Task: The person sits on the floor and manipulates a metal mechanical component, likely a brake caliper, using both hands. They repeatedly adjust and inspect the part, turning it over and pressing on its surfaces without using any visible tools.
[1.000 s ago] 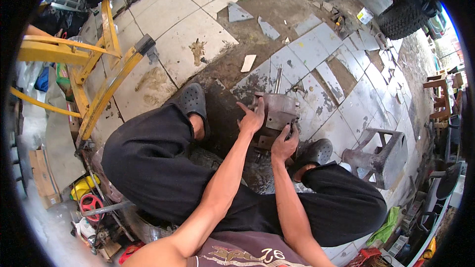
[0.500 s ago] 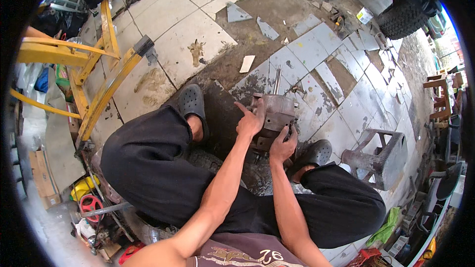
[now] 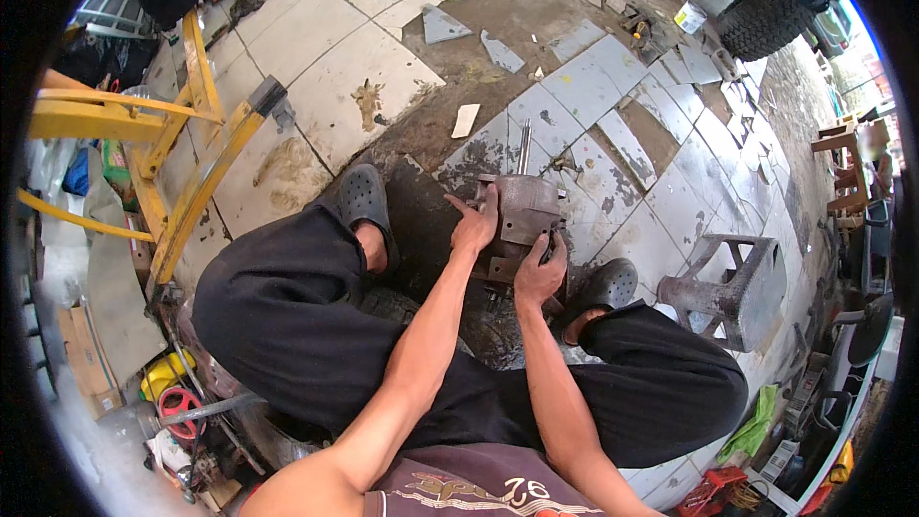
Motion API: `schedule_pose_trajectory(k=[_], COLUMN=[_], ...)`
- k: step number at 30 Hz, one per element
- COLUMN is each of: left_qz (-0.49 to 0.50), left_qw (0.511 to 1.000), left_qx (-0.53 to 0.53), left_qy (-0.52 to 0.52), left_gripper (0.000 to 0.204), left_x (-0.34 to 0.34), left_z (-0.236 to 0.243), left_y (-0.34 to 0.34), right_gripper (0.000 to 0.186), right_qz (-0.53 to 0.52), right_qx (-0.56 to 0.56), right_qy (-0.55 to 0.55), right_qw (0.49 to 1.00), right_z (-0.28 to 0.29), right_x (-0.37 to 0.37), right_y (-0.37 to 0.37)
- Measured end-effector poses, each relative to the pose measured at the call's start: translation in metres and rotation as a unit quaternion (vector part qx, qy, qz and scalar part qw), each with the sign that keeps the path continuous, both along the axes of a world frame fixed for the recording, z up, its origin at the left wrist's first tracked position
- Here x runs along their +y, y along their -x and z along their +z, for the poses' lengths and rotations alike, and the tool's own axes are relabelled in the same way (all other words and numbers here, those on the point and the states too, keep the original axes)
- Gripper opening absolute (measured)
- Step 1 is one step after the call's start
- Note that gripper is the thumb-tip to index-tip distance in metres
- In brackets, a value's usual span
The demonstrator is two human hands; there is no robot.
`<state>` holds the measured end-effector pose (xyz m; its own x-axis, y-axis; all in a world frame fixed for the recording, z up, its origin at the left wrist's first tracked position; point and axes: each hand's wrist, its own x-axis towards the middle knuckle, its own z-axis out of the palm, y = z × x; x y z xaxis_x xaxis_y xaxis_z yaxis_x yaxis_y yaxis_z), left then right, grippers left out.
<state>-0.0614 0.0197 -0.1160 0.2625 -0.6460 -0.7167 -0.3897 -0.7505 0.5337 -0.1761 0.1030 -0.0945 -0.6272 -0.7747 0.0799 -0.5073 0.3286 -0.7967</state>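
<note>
A heavy grey-brown metal gearbox (image 3: 522,211) stands on the dark, greasy floor between my feet. A bright shaft (image 3: 525,146) sticks out from its far end. My left hand (image 3: 476,222) grips the left side of the casing, with one finger stretched away to the left. Against its lower right side, my right hand (image 3: 541,273) is closed, with the fingers bent around the edge near some small holes. The underside of the casing is hidden.
Beside my right foot a worn grey plastic stool (image 3: 732,292) lies on its side. A yellow metal frame (image 3: 196,172) stands at the left. Broken floor tiles (image 3: 445,24) lie beyond the gearbox, and a large tyre (image 3: 766,24) sits at the far right.
The whole view has shifted slightly. Both hands stay on the gearbox in nearly the same places, and the gearbox has not visibly moved on the floor.
</note>
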Motion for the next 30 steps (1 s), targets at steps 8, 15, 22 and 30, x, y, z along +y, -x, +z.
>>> schedule_pose_trajectory(k=[8,15,22,30], left_qz=[0.02,-0.012,-0.01,-0.037], left_qw=[0.999,1.0,1.0,0.997], left_qx=[0.016,0.025,0.018,0.055], left_qy=[0.033,0.015,-0.01,0.025], left_gripper=[0.122,0.127,0.125,0.119], left_x=[0.0,-0.008,-0.003,-0.001], left_z=[-0.023,-0.003,-0.005,-0.025], left_y=[-0.01,-0.008,-0.005,-0.013], right_gripper=[0.041,0.045,0.045,0.045], right_qz=[0.001,-0.008,-0.003,0.004], right_qx=[-0.007,0.061,0.047,0.058], right_qy=[-0.007,0.033,0.012,0.02], right_qw=[1.0,0.998,0.999,0.998], right_z=[0.001,-0.006,0.001,0.001], right_x=[0.002,0.0,-0.001,0.001], right_y=[-0.005,0.002,-0.001,-0.001])
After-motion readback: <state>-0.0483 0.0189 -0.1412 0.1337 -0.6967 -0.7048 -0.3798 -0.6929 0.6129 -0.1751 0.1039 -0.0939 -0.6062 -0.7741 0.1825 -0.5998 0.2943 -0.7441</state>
